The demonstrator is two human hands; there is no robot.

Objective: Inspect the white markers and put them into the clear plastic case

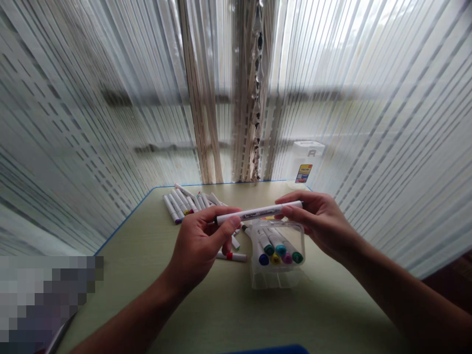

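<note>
A white marker (260, 212) with black ends and printed text on its barrel is held nearly level above the table. My left hand (201, 236) pinches its left end between thumb and fingers. At the other end, my right hand (319, 214) grips it the same way. Just below and to the right lies a clear plastic case (276, 280) with several markers (280, 250) inside, their blue, green, teal, yellow and purple ends facing me. Beside my left fingers rests a loose marker with a red band (236, 256).
Several white markers (177, 204) are heaped at the back left of the pale green table (147, 250). A clear container with a yellow and blue label (304, 169) stands at the back right. String curtains (228, 98) hang behind the table. Something blue (273, 350) shows at the bottom edge.
</note>
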